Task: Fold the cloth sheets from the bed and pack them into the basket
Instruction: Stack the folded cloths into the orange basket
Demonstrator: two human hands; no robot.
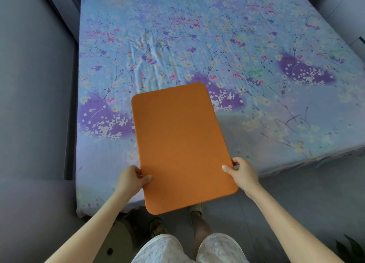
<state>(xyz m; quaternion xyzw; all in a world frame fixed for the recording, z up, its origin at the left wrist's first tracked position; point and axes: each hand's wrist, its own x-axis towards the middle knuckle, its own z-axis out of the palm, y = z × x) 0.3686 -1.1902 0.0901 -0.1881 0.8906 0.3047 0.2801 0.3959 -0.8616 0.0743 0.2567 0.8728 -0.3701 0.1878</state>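
Gripping the orange sheet [182,144] at its near corners, the left hand [131,178] and the right hand [242,173] each lay a thumb on top; the fingers curl underneath, out of sight. The sheet is held flat and slightly tilted above the near edge of the bed [197,45], which is covered in a blue and purple floral spread. Whatever lies under the sheet is hidden. By the person's feet, a tan rounded object [116,241] is partly cut off by the left arm; I cannot tell whether it is the basket. No writing or label is readable anywhere.
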